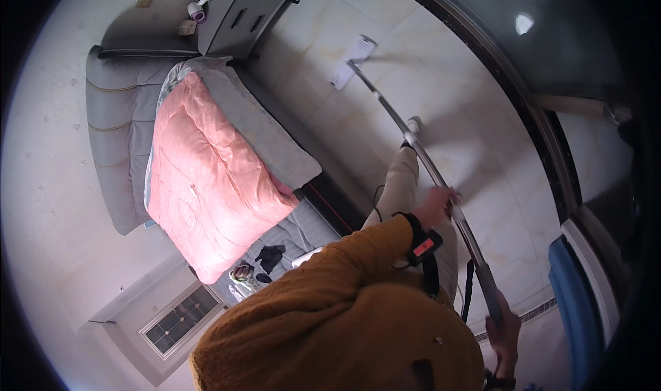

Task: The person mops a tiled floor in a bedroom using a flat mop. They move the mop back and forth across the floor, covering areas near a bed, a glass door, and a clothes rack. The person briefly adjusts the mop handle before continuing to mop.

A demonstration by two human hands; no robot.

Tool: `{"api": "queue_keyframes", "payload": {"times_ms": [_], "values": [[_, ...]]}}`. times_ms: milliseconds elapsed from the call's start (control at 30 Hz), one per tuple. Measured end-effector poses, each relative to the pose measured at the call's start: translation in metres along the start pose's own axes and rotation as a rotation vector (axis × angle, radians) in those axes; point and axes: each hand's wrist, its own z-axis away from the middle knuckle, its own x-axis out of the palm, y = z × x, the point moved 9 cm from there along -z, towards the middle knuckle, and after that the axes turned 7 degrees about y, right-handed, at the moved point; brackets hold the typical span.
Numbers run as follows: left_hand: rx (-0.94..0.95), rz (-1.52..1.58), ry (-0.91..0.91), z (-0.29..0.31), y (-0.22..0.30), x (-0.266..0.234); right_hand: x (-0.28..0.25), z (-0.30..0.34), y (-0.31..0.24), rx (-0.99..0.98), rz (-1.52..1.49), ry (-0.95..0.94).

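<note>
I hold a long metal mop pole (413, 139) that runs diagonally across the pale tiled floor. Its flat white mop head (352, 62) lies on the tiles far from me, near the nightstand. My left hand (438, 206) grips the pole about midway; a black wrist strap with a red patch sits on that mustard-coloured sleeve. My right hand (506, 330) is closed around the dark upper end of the pole at the lower right. One trouser leg and foot (411, 128) show beside the pole.
A bed (275, 132) with a pink quilt (206, 184) and grey padded headboard fills the left. Dark clothes (268, 256) lie on its near corner. A grey nightstand (241, 15) bears a hair dryer. A dark glass door frame (544, 129) and a blue object (575, 308) line the right.
</note>
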Motion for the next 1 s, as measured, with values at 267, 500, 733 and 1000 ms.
{"api": "queue_keyframes", "payload": {"times_ms": [267,500,733,1000], "values": [[-0.149,0.6,0.532,-0.157,0.131,-0.246,0.072,-0.21,-0.224,-0.421,-0.082,-0.021],[0.498,-0.164,0.42,-0.244,0.228,-0.383,0.111,-0.333,-0.346,-0.574,-0.121,0.009],[0.777,-0.528,0.297,-0.287,0.246,-0.418,0.156,-0.428,-0.378,-0.629,-0.083,0.059],[0.533,-0.598,0.294,-0.311,0.217,-0.403,0.2,-0.467,-0.34,-0.476,-0.164,0.023]]}}
